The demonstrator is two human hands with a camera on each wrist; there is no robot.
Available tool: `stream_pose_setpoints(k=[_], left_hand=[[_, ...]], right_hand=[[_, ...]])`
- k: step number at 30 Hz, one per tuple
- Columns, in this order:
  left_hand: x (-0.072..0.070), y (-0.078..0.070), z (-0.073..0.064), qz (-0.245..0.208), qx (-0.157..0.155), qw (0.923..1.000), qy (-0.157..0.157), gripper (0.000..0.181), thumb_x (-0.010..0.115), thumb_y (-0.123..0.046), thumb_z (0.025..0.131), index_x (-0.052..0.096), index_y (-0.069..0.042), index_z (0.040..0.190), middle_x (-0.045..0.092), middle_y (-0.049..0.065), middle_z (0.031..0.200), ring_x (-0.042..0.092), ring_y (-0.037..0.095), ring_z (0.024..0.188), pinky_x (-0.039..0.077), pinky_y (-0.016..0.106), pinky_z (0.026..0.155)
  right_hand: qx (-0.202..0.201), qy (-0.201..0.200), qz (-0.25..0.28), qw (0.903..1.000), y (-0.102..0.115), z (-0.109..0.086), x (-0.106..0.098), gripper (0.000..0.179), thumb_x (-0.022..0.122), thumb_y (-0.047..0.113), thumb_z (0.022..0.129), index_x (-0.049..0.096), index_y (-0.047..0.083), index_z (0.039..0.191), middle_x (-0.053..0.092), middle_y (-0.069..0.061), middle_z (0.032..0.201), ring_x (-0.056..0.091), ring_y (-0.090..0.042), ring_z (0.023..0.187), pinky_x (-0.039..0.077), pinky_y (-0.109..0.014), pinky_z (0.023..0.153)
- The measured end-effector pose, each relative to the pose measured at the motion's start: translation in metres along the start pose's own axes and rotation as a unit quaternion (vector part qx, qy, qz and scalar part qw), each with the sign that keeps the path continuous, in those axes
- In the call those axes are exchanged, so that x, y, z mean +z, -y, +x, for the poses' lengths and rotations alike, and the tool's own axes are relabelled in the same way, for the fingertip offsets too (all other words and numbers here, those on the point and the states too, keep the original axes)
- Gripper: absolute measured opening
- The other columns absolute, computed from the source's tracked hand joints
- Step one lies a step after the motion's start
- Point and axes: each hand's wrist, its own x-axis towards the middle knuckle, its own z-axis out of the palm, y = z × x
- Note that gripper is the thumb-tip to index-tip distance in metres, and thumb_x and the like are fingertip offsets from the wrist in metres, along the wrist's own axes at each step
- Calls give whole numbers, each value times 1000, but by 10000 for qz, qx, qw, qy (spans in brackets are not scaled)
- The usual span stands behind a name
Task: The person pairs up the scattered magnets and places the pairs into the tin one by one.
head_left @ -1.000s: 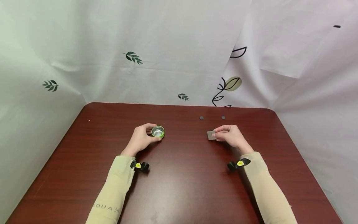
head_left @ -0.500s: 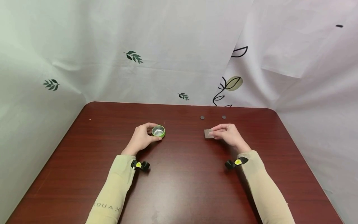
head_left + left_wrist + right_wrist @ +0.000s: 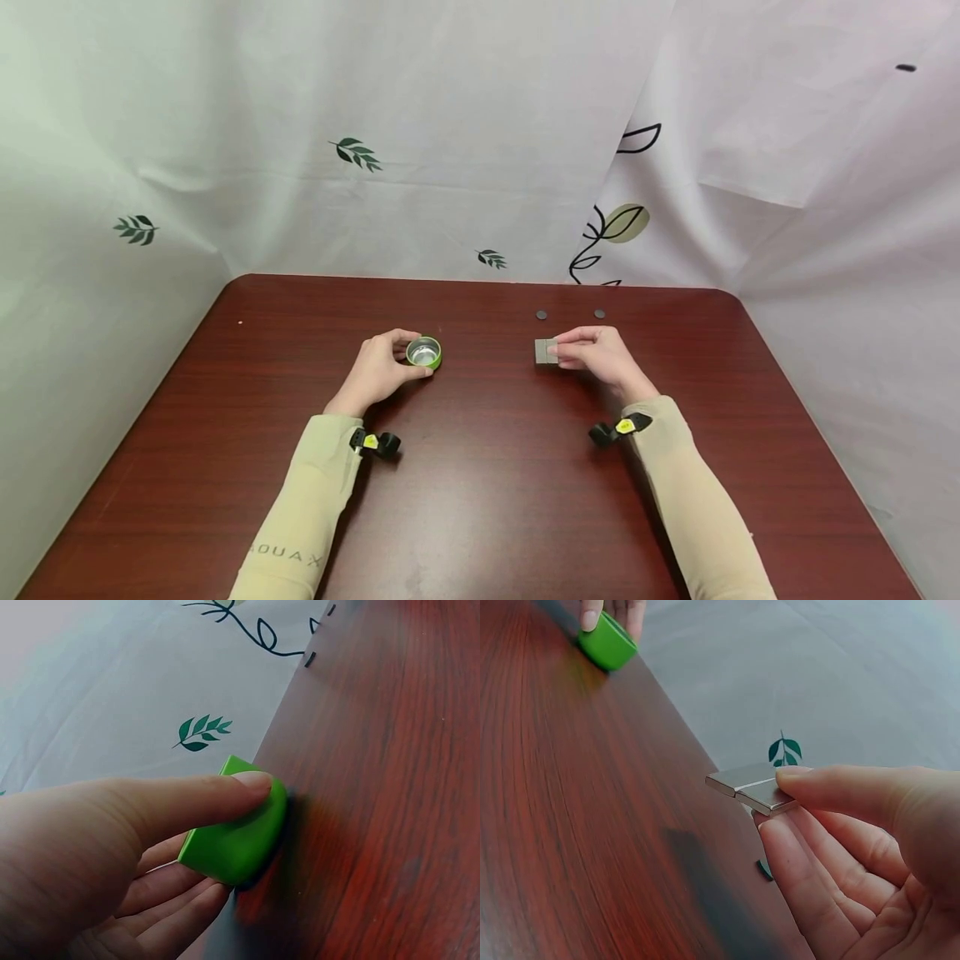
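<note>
My left hand [image 3: 375,375] grips a small round green tin [image 3: 232,847] with a shiny silver inside [image 3: 424,354], which opens upward. Thumb and fingers lie on opposite sides of its wall, and it sits on the table left of centre. Across from it, my right hand [image 3: 603,358] pinches two flat silvery metal blocks [image 3: 746,784] between thumb and fingers. The blocks lie edge to edge with a thin seam between them, and stick out leftward from the fingertips. In the right wrist view they are held above the tabletop, their dark shadow falling apart from them.
Two small dark discs [image 3: 542,315] [image 3: 599,314] lie near the back edge of the reddish-brown table [image 3: 480,467], beyond my right hand. Behind the table hangs a white cloth [image 3: 450,125] printed with leaves. Each wrist carries a small black camera [image 3: 386,446].
My right hand has moved left and slightly away from me with the metal blocks, toward the tin. The left hand and the tin have stayed in place.
</note>
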Motion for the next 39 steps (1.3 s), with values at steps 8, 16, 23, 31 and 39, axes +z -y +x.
stream_pose_setpoints(k=[8,16,23,31,39], left_hand=[[0,0,1,-15,-23,10000,22,59,89,-15,80,64,-3,132,65,14,124,64,31,113,53,44,95],[0,1,0,-2,-30,10000,16,59,89,-16,80,64,-4,132,65,13,124,65,31,113,53,44,95],[0,1,0,-48,-16,10000,20,59,88,-15,81,63,-4,133,65,13,124,64,31,113,53,44,95],[0,1,-1,-67,-29,10000,26,59,88,-14,81,62,-3,133,64,13,124,64,31,113,53,44,95],[1,2,0,-48,-61,10000,19,59,88,-15,81,63,-4,133,65,13,124,64,31,113,53,44,95]], right_hand=[[87,-46,399,9992,1,2,7,35,82,5,87,69,-12,114,74,-11,95,73,-20,76,60,-38,79],[-110,-197,1321,9910,2,4,15,26,77,-3,88,70,-11,111,73,-11,94,72,-16,78,60,-36,79],[-434,-149,1831,9820,-1,5,21,17,73,-10,89,76,5,98,73,-9,96,71,-18,81,59,-35,82],[-755,101,1843,9799,-2,3,26,15,71,-8,91,73,-1,105,73,-9,98,72,-19,86,58,-39,87],[-683,-109,1754,9821,1,3,29,17,73,-4,92,72,-3,109,72,-9,100,71,-17,82,59,-33,83]])
